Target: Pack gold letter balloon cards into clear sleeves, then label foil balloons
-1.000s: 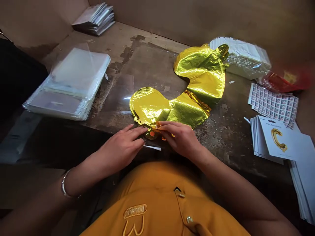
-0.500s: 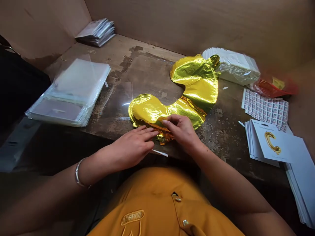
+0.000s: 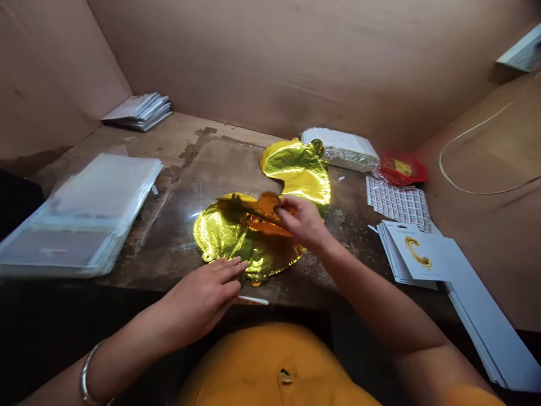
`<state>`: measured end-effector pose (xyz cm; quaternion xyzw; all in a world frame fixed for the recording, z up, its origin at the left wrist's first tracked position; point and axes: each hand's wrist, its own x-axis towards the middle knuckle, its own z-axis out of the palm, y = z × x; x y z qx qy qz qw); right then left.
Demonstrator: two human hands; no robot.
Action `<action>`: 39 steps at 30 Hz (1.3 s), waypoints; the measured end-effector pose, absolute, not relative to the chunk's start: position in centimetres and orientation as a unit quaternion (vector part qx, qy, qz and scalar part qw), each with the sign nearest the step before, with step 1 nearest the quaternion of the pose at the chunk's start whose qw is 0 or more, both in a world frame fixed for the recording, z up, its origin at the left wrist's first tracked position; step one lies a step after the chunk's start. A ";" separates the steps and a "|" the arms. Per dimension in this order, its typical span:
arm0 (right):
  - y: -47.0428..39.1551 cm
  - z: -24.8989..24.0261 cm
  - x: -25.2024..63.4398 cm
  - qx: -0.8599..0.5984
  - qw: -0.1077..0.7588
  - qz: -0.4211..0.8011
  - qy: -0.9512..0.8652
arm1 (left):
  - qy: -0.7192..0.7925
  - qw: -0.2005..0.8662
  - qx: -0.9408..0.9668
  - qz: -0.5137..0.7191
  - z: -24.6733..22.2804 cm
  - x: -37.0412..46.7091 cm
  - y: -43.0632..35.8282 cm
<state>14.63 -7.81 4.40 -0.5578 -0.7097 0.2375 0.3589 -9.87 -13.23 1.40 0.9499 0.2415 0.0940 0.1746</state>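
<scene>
A gold foil balloon [image 3: 306, 180], uninflated and curved like a letter C, lies on the brown tabletop in front of me. My right hand [image 3: 305, 223] pinches a fold of its foil and holds it raised above the lower curve. The underside of that fold looks orange and shaded. Flat along the near-left edge of the foil rests my left hand [image 3: 207, 293], its fingers stretched out. A thin white stick, perhaps a straw [image 3: 256, 300], pokes out beside my left thumb near the table's front edge; its other end is hidden.
Clear plastic sleeves [image 3: 114, 180] are stacked at left. A packet pile [image 3: 139, 111] sits in the back-left corner. At right are wrapped white cards [image 3: 342, 149], a red dish [image 3: 403, 169], sticker sheets [image 3: 399, 200] and cards picturing a gold C [image 3: 426, 270]. Walls enclose the table [image 3: 232, 135].
My right hand has lifted the near part of the balloon up and away, spreading its lower curve wider. My left hand stays at the near edge. The camera view has tilted up and shifted right.
</scene>
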 end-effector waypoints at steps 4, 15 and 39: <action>-1.2 6.0 18.8 -0.616 0.438 0.144 -0.639 | 0.243 0.182 0.948 0.094 1.2 -9.8 -13.2; 4.9 7.8 25.5 -0.754 0.431 -0.050 -0.494 | 0.251 0.199 0.943 0.094 0.4 -10.0 -12.8; -18.0 3.8 12.6 -0.538 0.253 0.542 -0.594 | 0.495 0.657 0.493 0.282 3.0 -12.1 -15.8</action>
